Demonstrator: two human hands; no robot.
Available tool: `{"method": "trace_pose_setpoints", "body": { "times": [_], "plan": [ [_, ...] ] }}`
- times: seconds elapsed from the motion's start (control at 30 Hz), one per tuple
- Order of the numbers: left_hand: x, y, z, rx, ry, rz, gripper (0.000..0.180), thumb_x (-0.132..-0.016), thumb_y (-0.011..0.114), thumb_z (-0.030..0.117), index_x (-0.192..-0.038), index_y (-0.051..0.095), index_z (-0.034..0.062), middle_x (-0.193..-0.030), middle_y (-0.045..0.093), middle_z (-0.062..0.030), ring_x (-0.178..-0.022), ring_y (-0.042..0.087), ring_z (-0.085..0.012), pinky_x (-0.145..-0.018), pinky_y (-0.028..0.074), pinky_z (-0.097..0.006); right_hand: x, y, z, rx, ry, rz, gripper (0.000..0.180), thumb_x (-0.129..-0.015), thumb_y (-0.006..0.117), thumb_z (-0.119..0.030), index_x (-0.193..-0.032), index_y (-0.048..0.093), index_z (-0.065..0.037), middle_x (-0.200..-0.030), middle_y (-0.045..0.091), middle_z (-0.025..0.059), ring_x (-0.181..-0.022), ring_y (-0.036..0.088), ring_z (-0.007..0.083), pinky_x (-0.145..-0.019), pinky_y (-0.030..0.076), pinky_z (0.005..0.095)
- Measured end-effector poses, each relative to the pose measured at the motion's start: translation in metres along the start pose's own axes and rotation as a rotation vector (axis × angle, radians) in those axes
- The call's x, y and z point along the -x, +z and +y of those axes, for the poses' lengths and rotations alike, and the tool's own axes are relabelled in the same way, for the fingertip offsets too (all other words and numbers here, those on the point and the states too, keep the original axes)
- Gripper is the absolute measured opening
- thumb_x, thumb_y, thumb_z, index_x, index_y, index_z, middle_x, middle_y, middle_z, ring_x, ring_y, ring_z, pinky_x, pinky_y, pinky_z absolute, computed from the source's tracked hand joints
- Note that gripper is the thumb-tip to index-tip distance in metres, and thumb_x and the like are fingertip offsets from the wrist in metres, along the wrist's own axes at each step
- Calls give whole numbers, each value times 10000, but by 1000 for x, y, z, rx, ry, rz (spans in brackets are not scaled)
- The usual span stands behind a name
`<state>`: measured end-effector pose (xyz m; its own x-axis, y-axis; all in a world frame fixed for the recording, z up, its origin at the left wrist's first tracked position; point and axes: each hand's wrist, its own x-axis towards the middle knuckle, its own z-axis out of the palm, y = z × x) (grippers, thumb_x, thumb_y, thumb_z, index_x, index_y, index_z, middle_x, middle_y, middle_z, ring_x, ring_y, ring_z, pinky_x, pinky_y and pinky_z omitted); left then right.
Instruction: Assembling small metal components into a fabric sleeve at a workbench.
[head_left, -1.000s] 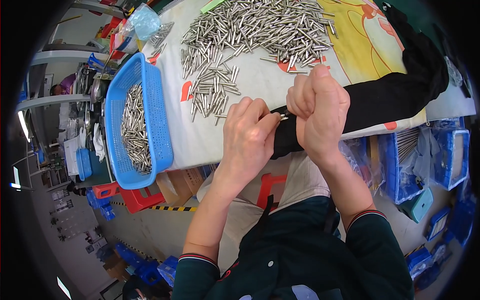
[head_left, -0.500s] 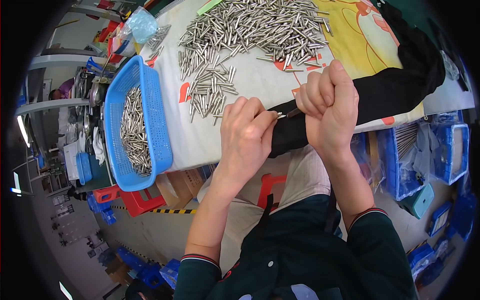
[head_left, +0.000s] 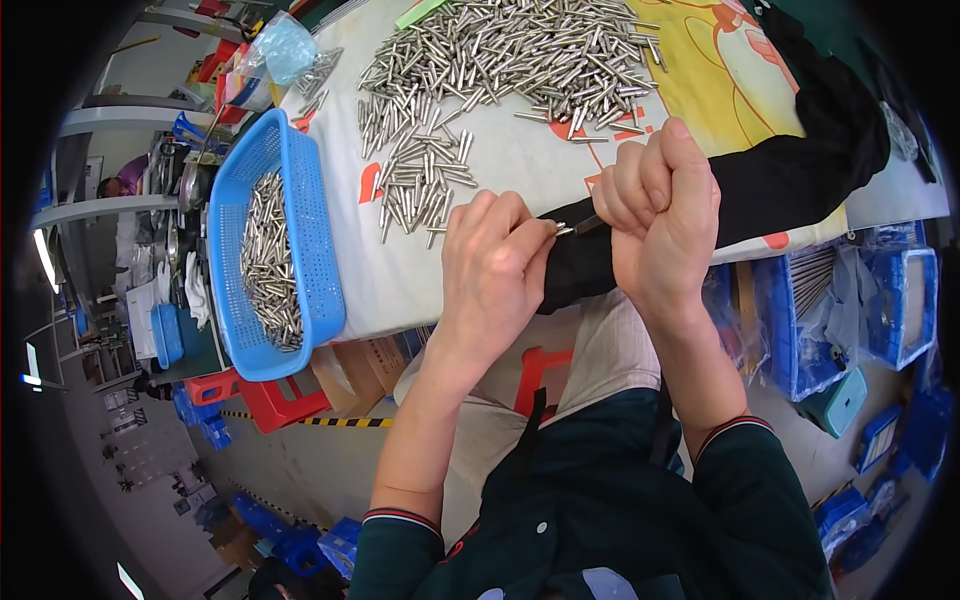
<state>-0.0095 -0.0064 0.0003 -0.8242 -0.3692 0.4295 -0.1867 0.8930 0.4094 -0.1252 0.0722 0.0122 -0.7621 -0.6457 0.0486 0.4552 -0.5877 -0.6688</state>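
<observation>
Here, left hand (head_left: pixel 492 265): pinching a metal pin (head_left: pixel 563 230) at its fingertips
Right hand (head_left: pixel 662 222): clenched round a slim dark tool (head_left: pixel 589 226)
Pin: between the hands, nearer the left, long axis roughly sideways
Tool tip: facing the pin's right end; contact unclear

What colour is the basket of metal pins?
The basket is light blue, best seen in the head view.

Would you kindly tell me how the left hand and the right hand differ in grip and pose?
The left hand pinches a small metal pin between thumb and finger; the right hand closes in a fist around a slim dark tool. The left hand shows its back, while the right hand shows curled fingers and thumb. Both are bare and close to the black cloth.
</observation>
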Motion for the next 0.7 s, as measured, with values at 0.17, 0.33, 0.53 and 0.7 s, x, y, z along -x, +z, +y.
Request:
{"method": "trace_pose_setpoints", "body": {
  "times": [0.17,0.33,0.53,0.7],
  "plan": [
    [0,0,-1,4,-7,-5,85,-643,672,-7,-711,630,22,-668,470,-45,-665,471,-209,-627,353,-329,0,1,2,-7,-20,-8,459,-972,383,-249,-545,301,-101,-468,281,-24,-408,187,62,-407,175,247],
    [0,-1,1,16,-11,-8,75,-645,669,-6,-704,629,21,-671,472,-47,-673,475,-211,-633,356,-329,2,2,3,-27,-31,-20,449,-974,406,-223,-553,319,-90,-485,295,-30,-426,204,54,-404,171,248],
    [-2,-2,0,45,-23,-25,105,-640,673,-51,-727,633,-9,-641,477,-68,-636,459,-227,-602,372,-339,5,6,9,27,-67,-46,424,-971,423,-198,-574,327,-83,-510,296,-41,-449,229,44,-410,185,239],
    [0,-1,-3,45,5,-11,91,-608,660,-10,-681,620,27,-657,464,-49,-679,479,-218,-635,363,-335,11,15,12,273,-165,-76,431,-969,396,-202,-563,322,-79,-496,291,-22,-436,200,64,-423,190,246]
  ]
}}
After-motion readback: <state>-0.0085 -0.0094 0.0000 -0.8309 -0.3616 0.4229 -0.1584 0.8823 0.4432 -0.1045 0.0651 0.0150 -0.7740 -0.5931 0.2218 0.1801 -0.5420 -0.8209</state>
